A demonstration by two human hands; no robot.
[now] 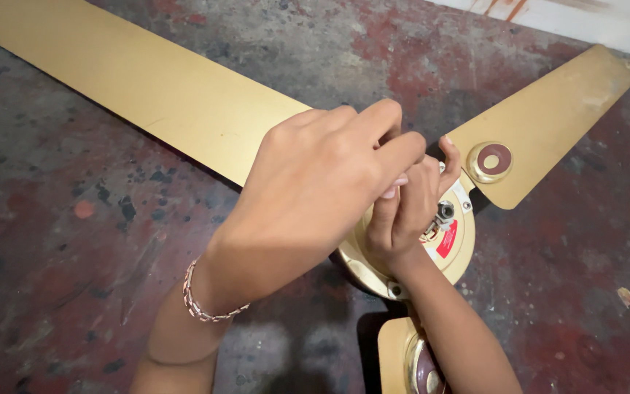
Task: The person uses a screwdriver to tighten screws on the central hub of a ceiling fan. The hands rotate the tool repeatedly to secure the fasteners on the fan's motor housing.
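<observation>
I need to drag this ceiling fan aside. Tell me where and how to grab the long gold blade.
Grip the long gold blade across its width near the root, just left of the left hand, coming from above. It lies flat on the floor and is thin, so the fingers would likely need to hook under a long edge. The motor hub is taken up by both hands, the right hand included.

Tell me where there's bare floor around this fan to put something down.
Bare floor lies below the long blade, left of the left hand. More lies right of the motor hub, below the short blade. Around the hub it is crowded: both hands, right hand, and a third blade.
</observation>
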